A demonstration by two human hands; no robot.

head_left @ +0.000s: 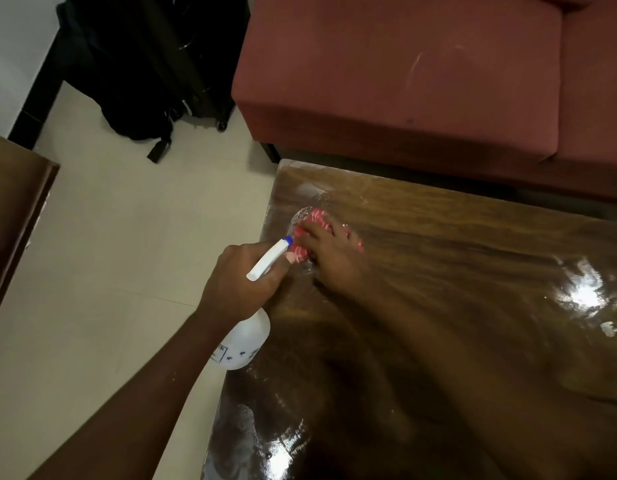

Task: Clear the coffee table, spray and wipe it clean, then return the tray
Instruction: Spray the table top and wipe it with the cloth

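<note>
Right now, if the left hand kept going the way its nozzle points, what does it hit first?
Likely the red striped cloth under the right hand; the spray bottle in the left hand nearly touches it. Depth unclear.

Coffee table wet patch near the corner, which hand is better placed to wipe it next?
Right: the right hand presses the red cloth on it; the left hand grips the spray bottle.

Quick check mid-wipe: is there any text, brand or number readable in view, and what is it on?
"ER": end of a boxed word on the spray bottle label, gripped by the left hand; the rest is hidden behind the wrist.
Smaller print and dark icons beside it: too blurred to read.
Cloth under the right hand, coffee table: no text.
</note>
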